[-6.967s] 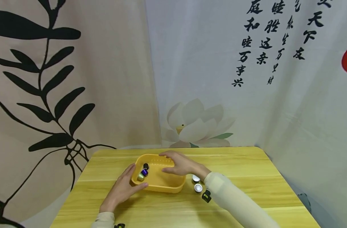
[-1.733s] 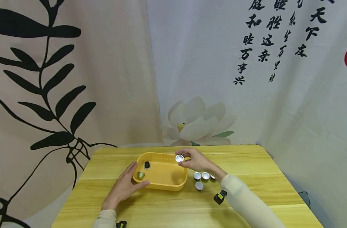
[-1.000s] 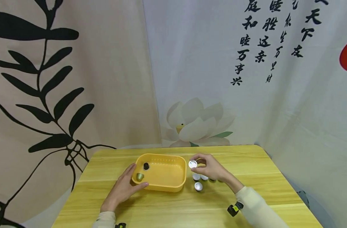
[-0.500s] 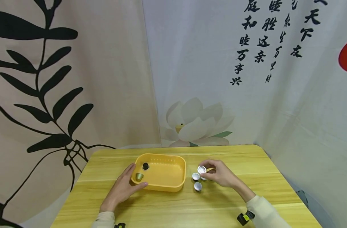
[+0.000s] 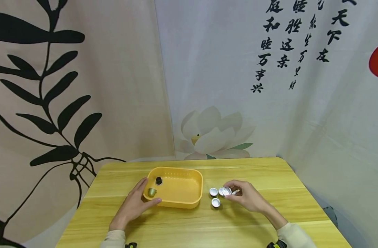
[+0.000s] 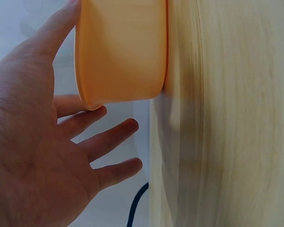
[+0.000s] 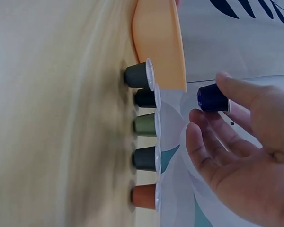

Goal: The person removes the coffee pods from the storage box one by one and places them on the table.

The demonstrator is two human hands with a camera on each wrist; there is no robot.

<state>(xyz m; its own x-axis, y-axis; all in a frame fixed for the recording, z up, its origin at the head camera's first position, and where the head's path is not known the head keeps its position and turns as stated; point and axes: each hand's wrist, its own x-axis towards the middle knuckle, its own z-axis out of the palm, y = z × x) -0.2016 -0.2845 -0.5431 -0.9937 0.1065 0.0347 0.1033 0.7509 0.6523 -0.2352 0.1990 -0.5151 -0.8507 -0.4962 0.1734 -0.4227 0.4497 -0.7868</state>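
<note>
My right hand pinches a dark blue coffee capsule between thumb and fingers, its silver lid towards the head camera. It is over the row of capsules at the right of the yellow tray. In that row, the right wrist view shows a grey capsule, a green capsule and an orange capsule, among others. My left hand rests on the tray's left end with fingers extended, thumb along the front. Inside lie a black capsule and a gold-green capsule.
Everything stands on a light wooden table. Two silver-lidded capsules sit by the tray's right side, one behind the other. A printed curtain hangs behind the table. A dark cable shows beyond the table edge.
The blue capsule lay in the tray earlier; my right hand has lifted it out and carried it right, over the other capsules. My left hand has stayed at the tray.
</note>
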